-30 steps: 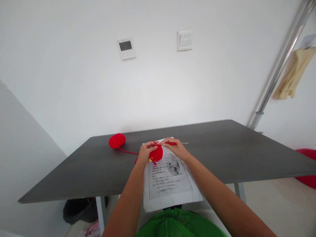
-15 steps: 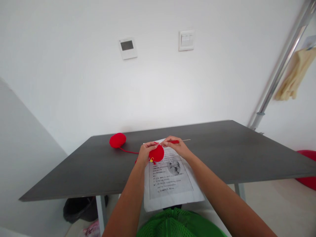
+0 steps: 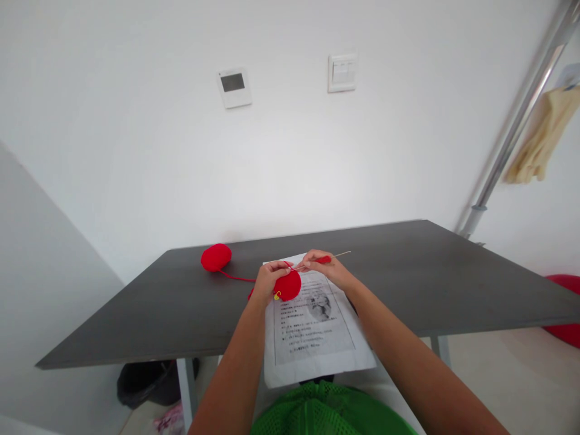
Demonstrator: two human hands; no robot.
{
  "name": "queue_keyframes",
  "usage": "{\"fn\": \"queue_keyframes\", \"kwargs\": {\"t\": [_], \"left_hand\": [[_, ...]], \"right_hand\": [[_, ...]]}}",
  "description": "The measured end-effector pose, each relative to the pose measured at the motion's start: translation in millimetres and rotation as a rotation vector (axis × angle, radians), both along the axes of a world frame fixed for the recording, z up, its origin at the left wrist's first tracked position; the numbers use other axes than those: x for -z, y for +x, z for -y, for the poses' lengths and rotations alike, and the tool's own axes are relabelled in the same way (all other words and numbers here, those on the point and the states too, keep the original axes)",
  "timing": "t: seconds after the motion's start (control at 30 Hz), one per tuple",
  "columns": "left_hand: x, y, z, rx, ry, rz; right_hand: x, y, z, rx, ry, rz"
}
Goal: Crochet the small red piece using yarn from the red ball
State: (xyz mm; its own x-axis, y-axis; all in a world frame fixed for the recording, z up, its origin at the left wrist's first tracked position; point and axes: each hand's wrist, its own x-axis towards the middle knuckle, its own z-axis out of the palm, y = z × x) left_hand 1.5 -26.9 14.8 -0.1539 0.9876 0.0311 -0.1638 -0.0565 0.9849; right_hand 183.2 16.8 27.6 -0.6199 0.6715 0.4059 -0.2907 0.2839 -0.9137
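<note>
Between my hands is a round red crochet piece [image 3: 288, 286], its left edge pinched in my left hand [image 3: 269, 278]. A small yellow stitch marker [image 3: 277, 295] hangs at its lower left edge. My right hand [image 3: 324, 266] is closed around a crochet hook [image 3: 323, 260] with a red grip; its thin shaft points left to the top edge of the piece, and the other end sticks out to the right. Red yarn [image 3: 238, 278] runs from my left hand to a red yarn ball [image 3: 216, 258] on the table's left. Under my hands lies a printed sheet [image 3: 312, 338].
The dark grey table [image 3: 430, 278] stands against a white wall with a thermostat [image 3: 234, 88] and a light switch [image 3: 342, 73]. Below its left side is a black bin [image 3: 147, 382]. A metal pipe [image 3: 512, 127] and pale gloves [image 3: 541, 139] are at the right, with a red object [image 3: 564, 311] beyond the table edge.
The crochet hook has tilted slightly, its right end now higher. The red piece has turned or shifted a little, with the yellow marker slightly lower. The yarn ball stays put.
</note>
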Motion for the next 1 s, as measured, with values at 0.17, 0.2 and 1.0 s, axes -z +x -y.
{"fn": "queue_keyframes", "kwargs": {"t": [0.17, 0.2, 1.0], "left_hand": [[4.6, -1.7, -2.6, 0.003, 0.032, -0.049], [5.4, -2.0, -3.1, 0.003, 0.036, -0.061], [2.5, 2.4, -3.2, -0.108, 0.204, -0.326]], "right_hand": [[1.1, -0.3, -1.0, 0.047, 0.062, 0.042], [1.5, -0.4, -1.0, 0.058, 0.075, 0.049], [8.2, -10.0, 3.4, 0.231, 0.500, 0.221]]}}
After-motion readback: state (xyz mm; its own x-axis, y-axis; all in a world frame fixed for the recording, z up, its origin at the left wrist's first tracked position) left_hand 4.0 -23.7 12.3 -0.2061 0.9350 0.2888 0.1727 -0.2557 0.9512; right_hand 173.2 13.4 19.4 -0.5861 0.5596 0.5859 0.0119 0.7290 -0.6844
